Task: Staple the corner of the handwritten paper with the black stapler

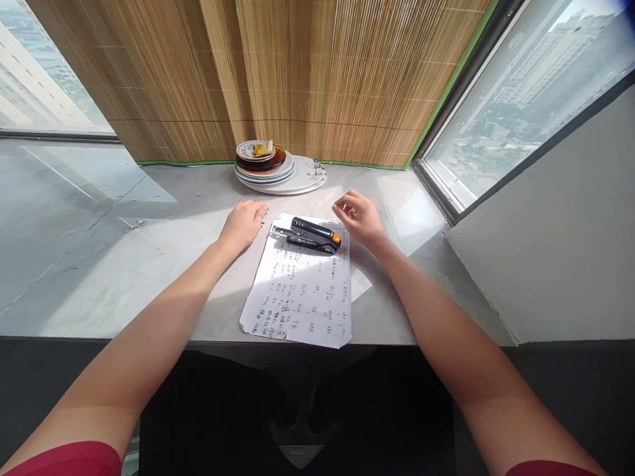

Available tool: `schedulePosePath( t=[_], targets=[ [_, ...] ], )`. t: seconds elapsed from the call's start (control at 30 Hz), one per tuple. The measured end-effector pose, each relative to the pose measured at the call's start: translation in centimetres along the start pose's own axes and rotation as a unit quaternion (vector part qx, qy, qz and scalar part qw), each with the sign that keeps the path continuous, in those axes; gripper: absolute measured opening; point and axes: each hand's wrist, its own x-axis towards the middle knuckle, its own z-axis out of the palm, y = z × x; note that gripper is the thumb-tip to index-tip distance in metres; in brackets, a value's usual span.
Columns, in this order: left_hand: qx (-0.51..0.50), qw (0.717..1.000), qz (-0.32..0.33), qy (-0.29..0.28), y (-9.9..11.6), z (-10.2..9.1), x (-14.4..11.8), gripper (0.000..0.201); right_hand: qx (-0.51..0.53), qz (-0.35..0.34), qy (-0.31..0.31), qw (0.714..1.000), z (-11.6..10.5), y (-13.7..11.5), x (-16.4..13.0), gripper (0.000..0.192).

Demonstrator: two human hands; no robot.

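A black stapler (313, 231) with an orange button lies on a sheet of handwritten paper (302, 297), its top swung apart from the base and the metal staple channel showing. My left hand (244, 223) rests on the pale ledge to the left of the paper, open, fingers loosely bent and apart from the stapler. Near the paper's far right corner is my right hand (361, 217), beside the stapler's orange end. Its fingers are loosely curled with gaps between them, and nothing shows in them.
Behind the hands stands a stack of plates (310, 175) with a small yellow packet (262, 149) on top. A bamboo blind (278, 73) hangs behind them. Tiny scraps (133, 226) lie on the left of the ledge (124, 277). Windows flank both sides.
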Motion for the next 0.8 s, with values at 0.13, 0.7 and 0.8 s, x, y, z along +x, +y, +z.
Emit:
schedulePosePath(
  t=[0.13, 0.7, 0.8],
  targets=[
    [0.071, 0.997, -0.014, -0.029, 0.42, -0.50, -0.67, 0.022, 0.006, -0.008, -0.054, 0.999, 0.42, 0.13, -0.12, 0.020],
    [0.004, 0.998, 0.027, -0.054, 0.39, 0.42, -0.39, 0.022, 0.001, -0.002, -0.092, 0.996, 0.50, -0.26, 0.08, 0.021],
    [-0.008, 0.998, 0.030, -0.063, 0.24, 0.34, -0.28, 0.025, -0.002, -0.002, -0.095, 0.995, 0.45, -0.18, 0.08, 0.020]
  ],
)
